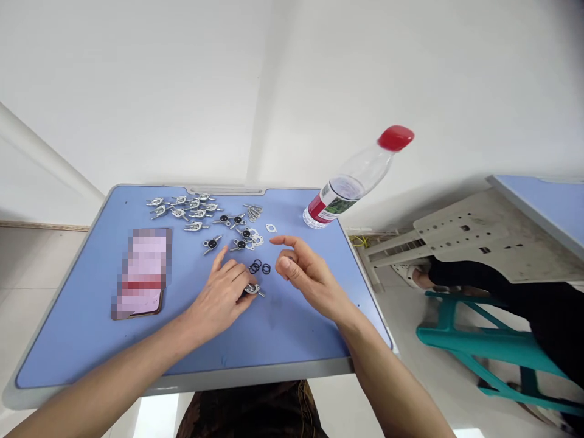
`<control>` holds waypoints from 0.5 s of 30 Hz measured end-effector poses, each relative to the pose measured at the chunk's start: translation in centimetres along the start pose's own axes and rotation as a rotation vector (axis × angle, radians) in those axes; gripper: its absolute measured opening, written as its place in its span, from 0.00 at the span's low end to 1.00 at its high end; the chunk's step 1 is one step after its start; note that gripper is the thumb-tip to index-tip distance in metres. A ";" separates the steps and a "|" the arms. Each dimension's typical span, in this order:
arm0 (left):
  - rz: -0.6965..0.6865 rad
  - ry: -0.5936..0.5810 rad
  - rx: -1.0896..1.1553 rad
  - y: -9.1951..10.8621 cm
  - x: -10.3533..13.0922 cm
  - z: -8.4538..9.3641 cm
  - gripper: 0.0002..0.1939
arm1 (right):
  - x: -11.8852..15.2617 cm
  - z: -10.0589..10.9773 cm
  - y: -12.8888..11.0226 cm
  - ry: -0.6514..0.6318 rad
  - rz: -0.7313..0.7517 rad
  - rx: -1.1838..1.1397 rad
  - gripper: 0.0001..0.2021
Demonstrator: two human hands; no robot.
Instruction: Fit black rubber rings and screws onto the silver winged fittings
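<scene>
On the blue table, my left hand (223,289) grips a small metal valve body (252,289) between thumb and fingers; part of the piece is covered by the fingers, and its stem points right. My right hand (305,274) is held to the right of it, index finger stretched out, thumb and other fingers curled together. Whatever they pinch is too small to name. Several black rubber rings (266,268) lie between the hands. Just beyond are valve bodies with black round centres (212,244) and thin flat metal plates (258,238).
More metal valve bodies (199,213) are grouped at the back left. A pile of small metal pins (253,212) and a loose plate (271,228) lie nearby. A bottle (335,201) stands back right, a phone (143,267) lies left. Another person's leg (483,283) and a green stool (488,340) are at right.
</scene>
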State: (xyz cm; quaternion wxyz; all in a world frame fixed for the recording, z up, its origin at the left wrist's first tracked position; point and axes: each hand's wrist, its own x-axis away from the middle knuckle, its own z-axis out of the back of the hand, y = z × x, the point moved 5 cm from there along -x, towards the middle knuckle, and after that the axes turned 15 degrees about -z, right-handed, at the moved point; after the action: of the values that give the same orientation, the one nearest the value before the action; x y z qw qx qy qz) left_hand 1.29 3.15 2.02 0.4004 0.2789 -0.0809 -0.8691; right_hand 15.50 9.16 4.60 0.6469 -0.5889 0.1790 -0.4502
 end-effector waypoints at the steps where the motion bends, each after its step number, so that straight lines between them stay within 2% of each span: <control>1: 0.000 0.007 0.005 0.0 0.1 0.0 0.01 | 0.0 0.2 0.2 0.008 -0.024 -0.026 0.14; 3: 0.008 0.018 0.016 -0.1 0.1 0.0 0.02 | -0.1 0.4 0.3 -0.020 -0.036 -0.096 0.12; 8: 0.035 0.007 0.063 -0.4 0.1 0.0 0.01 | -0.2 -0.2 -0.4 -0.137 0.043 -0.241 0.14; 11: 0.034 -0.007 0.060 -0.4 0.0 0.0 0.01 | -0.4 -0.3 -0.4 -0.079 0.033 -0.302 0.15; 15: -0.013 -0.012 -0.012 0.0 0.0 0.2 0.01 | -0.6 -0.3 -0.2 0.000 0.025 -0.234 0.11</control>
State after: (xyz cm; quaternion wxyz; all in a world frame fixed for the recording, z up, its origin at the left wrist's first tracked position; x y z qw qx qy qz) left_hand 1.21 3.16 2.16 0.3960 0.2716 -0.0765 -0.8738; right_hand 14.86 9.48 4.53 0.5793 -0.6582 0.2376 -0.4179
